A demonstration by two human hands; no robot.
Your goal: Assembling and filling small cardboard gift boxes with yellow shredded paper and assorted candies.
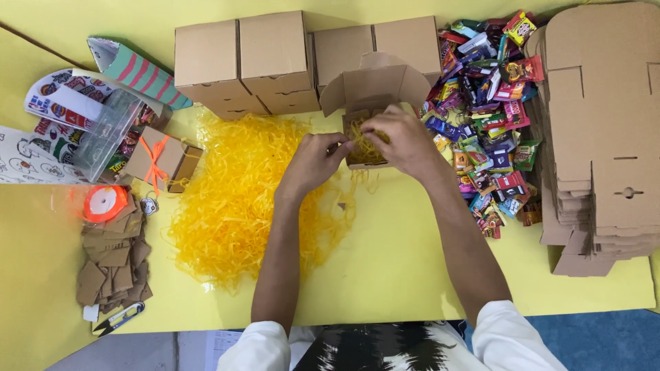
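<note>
Head view: both hands over a small open cardboard box on the yellow table. Box mouth faces up, lid flap standing open on the far side, pointing away from the person. Box looks roughly square, so no clear long axis.

Left hand: fingers curled, tips pinched lightly at the box's near-left edge, touching yellow paper shred at the rim. Right hand: fingers bent down over the box's right side, tips in the shred inside. Can't tell how firm either grip is; strands hang just below the fingertips.

Left of the left hand's fingers: big loose pile of shredded yellow paper. Beyond the fingertips: row of closed cardboard boxes. Right of the right hand's fingers: heap of wrapped candy, then a stack of flat box blanks. Far left: a small box tied with orange ribbon, orange ribbon spool, cardboard tags, small snips.
</note>
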